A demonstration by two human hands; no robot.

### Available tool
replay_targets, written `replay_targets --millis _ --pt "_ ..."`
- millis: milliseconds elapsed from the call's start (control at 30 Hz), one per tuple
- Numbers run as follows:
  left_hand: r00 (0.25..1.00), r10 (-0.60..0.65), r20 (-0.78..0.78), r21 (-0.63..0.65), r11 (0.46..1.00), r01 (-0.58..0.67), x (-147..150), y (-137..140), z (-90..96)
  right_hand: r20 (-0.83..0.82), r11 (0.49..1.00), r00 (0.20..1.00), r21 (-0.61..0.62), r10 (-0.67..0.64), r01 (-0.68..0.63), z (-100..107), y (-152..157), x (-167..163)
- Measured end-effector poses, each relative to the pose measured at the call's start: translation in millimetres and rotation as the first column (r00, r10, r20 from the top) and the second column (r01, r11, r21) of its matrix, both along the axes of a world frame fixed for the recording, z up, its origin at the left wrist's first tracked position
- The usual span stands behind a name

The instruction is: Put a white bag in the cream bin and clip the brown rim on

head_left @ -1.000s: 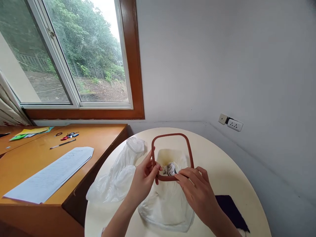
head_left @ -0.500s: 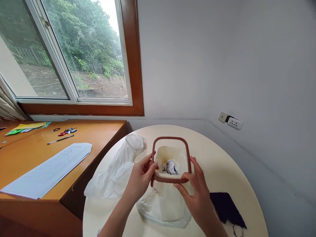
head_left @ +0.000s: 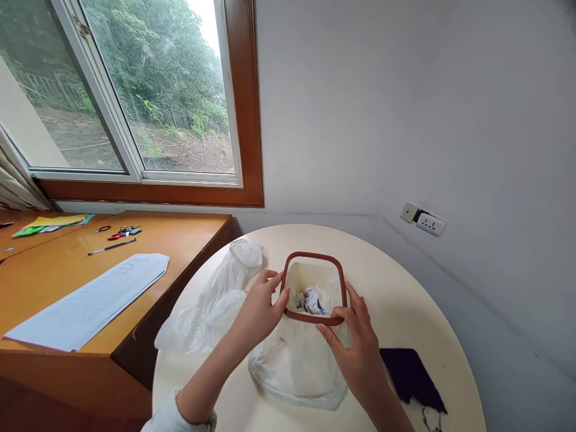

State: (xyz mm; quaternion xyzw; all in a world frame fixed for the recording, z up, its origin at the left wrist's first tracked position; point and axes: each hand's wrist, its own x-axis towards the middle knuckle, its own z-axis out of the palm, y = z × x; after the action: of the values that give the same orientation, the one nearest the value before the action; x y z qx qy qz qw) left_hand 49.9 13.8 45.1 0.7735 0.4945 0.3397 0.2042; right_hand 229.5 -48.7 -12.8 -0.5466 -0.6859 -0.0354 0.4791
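A small trash bin lined with a thin whitish plastic bag [head_left: 299, 372] stands on the round table, the bag hanging down over its front. On the bin's mouth sits a brown square rim ring [head_left: 315, 255]. Crumpled paper [head_left: 314, 301] lies at the bottom inside. My left hand [head_left: 261, 305] pinches the ring's left side between thumb and fingers. At the front right corner, my right hand [head_left: 359, 339] grips the ring, its thumb under the front edge and fingers along the right side.
Another crumpled white plastic bag [head_left: 216, 306] lies left of the bin on the round table [head_left: 405, 300]. A dark purple cloth [head_left: 414, 378] with loose threads is at the right. The wooden desk [head_left: 67, 264] holds paper sheets [head_left: 94, 303], a pen [head_left: 111, 246] and keys [head_left: 125, 232].
The ring's tilted front left corner has come up and its back edge down, so it now sits evenly around the bin's mouth. My left hand has shifted slightly up and right.
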Motion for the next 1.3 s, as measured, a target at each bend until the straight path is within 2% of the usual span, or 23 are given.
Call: replay_targets --millis 233,400,667,900,1100,1300 --pt "0.999 -0.010 -0.037 -0.049 0.999 0.008 -0.5 2.9 -3.3 -0.017 1.000 1.000 -0.031 0.002 -0.003 -0.6 3.0 2.0" --pt "0.999 -0.033 -0.007 -0.033 0.999 0.033 1.6 4.8 -5.3 -0.044 0.999 0.999 -0.047 0.002 -0.005 -1.9 5.5 1.9" --pt "0.993 -0.093 0.072 -0.085 0.991 0.099 4.0 8.4 -4.7 -0.047 0.997 0.998 -0.065 0.039 -0.042 -1.8 4.7 1.5" --pt "0.989 -0.127 -0.077 -0.040 0.991 0.124 2.1 13.9 4.2 -0.072 0.996 0.997 -0.090 0.011 -0.018 -0.9 4.4 3.7" --pt "0.980 -0.146 -0.135 -0.007 0.989 0.146 3.1 17.1 5.7 -0.194 0.984 0.980 -0.160 0.053 -0.084 -2.3 6.6 7.7" --pt "0.985 -0.139 -0.099 0.014 0.990 0.141 4.1 22.3 -0.9 -0.307 0.969 0.948 -0.195 0.088 -0.153 -4.6 8.6 9.2"
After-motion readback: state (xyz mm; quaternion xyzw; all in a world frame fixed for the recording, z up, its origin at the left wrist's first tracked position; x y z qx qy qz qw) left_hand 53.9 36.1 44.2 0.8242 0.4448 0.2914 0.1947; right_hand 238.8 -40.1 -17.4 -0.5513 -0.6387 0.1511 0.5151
